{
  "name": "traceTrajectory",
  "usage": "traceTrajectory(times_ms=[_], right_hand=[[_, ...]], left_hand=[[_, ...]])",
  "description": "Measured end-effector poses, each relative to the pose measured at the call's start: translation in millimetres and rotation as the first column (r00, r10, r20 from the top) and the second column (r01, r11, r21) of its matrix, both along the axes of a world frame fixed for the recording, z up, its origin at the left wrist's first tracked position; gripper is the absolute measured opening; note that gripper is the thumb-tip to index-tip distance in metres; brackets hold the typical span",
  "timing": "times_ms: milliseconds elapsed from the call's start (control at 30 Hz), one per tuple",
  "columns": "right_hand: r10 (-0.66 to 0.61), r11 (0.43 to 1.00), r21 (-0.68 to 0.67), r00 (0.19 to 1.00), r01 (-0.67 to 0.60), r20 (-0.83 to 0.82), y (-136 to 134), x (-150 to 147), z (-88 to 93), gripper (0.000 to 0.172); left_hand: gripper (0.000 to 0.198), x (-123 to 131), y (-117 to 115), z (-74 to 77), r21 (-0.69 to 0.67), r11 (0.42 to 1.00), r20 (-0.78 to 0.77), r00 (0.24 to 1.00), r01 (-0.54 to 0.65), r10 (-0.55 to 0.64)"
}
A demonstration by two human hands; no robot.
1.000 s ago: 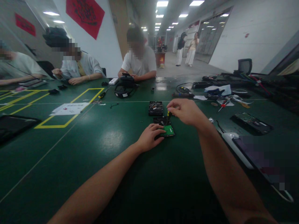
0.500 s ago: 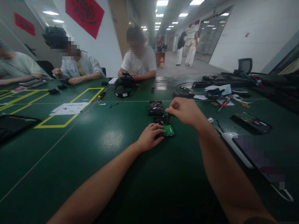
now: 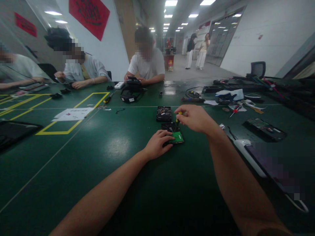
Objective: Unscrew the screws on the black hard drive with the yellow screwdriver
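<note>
A hard drive (image 3: 177, 138) with a green circuit board lies on the green table, board side up. My left hand (image 3: 158, 144) grips its left and near edges, with the fingers over the board and the thumb at the near side. In my right hand (image 3: 194, 118) is a small screwdriver (image 3: 178, 119) with a yellow and black handle, pinched between thumb and fingers. It stands nearly upright over the drive, its tip low near the board's far edge; contact is too small to make out. A second hard drive (image 3: 163, 113) lies just beyond.
To the right are a phone (image 3: 273, 167) on a white device, a black drive enclosure (image 3: 265, 128) and a red-handled screwdriver (image 3: 235, 110). A white paper sheet (image 3: 73, 114) lies left. Across the table sits a person (image 3: 147, 65) behind a black headset (image 3: 131, 91).
My right fingers have shifted on the screwdriver, showing more of its yellow and black handle. My left hand and the hard drive stay in place.
</note>
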State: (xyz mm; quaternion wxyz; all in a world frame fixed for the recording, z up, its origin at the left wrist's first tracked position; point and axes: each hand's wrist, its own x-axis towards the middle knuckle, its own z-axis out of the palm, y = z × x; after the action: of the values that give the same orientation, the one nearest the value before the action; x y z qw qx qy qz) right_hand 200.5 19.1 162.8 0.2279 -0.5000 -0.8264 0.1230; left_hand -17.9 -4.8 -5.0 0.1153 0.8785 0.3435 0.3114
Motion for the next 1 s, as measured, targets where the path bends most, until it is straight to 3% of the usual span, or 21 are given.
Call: traceTrajectory(times_ms=[167, 433, 833, 900, 1000], right_hand=[[0.007, 0.999, -0.053, 1.0, -0.007, -0.001, -1.0, -0.1, 1.7, 0.027], [-0.086, 0.991, 0.11, 0.995, 0.08, 0.057, 4.9, 2.7, -4.8, 0.017], [-0.184, 0.975, 0.154, 0.97, 0.16, 0.158, 1.9, -1.7, -0.6, 0.041], [-0.168, 0.977, 0.158, 0.972, 0.142, 0.163, 1.5, -0.9, -0.1, 0.037], [-0.045, 0.987, 0.16, 0.988, 0.021, 0.151, 0.6, 0.2, 0.7, 0.018]], left_hand=[[0.037, -0.8, 1.7, -2.7, 0.002, 1.0, -0.003, 1.0, 0.0, 0.0], [0.036, -0.4, 1.8, -2.9, 0.009, 1.0, -0.008, 1.0, -0.007, 0.007], [0.036, -0.1, 1.7, -2.9, 0.009, 1.0, -0.006, 1.0, -0.004, 0.004], [0.036, -0.2, 1.8, -2.9, 0.004, 1.0, -0.01, 1.0, -0.006, 0.006], [0.036, -0.5, 1.9, -3.0, 0.003, 1.0, -0.007, 1.0, -0.002, 0.002]])
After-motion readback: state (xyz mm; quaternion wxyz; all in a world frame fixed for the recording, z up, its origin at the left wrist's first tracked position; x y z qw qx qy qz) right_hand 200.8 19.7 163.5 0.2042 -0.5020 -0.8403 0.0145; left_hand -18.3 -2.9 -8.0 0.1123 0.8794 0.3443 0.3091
